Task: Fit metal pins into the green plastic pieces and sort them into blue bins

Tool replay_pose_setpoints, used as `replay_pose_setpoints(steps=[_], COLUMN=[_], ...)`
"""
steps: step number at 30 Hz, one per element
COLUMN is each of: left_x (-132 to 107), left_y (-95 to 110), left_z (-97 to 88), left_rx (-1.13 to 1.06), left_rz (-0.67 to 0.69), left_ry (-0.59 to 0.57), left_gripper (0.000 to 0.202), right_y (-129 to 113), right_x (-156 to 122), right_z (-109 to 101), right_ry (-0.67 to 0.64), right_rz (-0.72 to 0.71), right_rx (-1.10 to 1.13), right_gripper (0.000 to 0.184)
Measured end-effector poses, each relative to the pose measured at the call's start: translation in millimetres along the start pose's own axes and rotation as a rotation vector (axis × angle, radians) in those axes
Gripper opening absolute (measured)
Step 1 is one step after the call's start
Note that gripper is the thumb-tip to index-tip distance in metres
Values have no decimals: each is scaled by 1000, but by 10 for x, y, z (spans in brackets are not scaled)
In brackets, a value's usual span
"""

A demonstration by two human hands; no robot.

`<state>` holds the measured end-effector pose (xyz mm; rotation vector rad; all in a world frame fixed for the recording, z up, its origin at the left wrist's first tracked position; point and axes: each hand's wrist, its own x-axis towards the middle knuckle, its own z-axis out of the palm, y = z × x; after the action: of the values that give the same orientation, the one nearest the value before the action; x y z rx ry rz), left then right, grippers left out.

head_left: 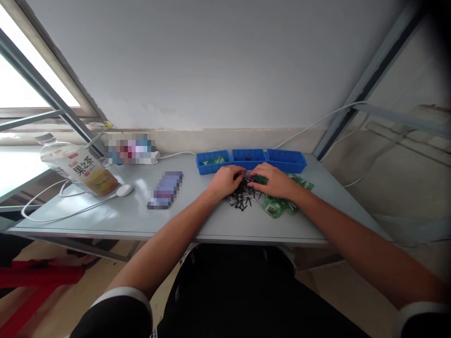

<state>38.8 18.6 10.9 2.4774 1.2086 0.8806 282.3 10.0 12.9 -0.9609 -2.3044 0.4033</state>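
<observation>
1. Dark trousers (225,291) fill the bottom of the head view. Both bare forearms reach forward over them from dark, white-edged sleeves.
2. Left hand (225,180) lies palm down on the grey table (176,220). Its fingers are curled, with the tips at the edge of a heap of small black parts (241,198).
3. Right hand (274,182) is palm down too, with its fingers bent toward the left one. The two sets of fingertips almost meet over the heap, beside one of the green pieces (260,179). Whether either hand pinches anything is too small to tell.
4. More of the green pieces lie loose under and around the right wrist, touching the black heap.
5. Three blue trays (286,160) stand in a row just behind the hands. The left one holds some green bits and the middle one a few dark ones.
6. Well off to the left are a drink bottle (79,169), a white cable (52,213) and two blurred things.
7. Parts this small likely handle best one at a time, between thumb and forefinger, with the wrists resting on the table for steadiness. It would also help to keep the black heap compact, away from the near edge and apart from the green.
</observation>
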Motion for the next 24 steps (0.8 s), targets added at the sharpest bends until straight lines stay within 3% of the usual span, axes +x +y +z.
replay_pose_setpoints(steps=[4,11,17,24], left_x=[-8,-3,-19,-38], left_y=[-16,21,52,75], left_z=[8,29,6,1], left_rx=[-11,-38,-79,-35], left_rz=[-26,26,47,174], left_ry=[56,51,43,-42], left_gripper=[39,32,38,40], right_y=[0,11,8,-47], right_x=[6,24,26,15], right_z=[45,92,61,58], right_ry=[-103,-46,12,121], right_rz=[-80,-85,-25,137], right_rx=[-60,-4,49,112], right_gripper=[43,16,10,14])
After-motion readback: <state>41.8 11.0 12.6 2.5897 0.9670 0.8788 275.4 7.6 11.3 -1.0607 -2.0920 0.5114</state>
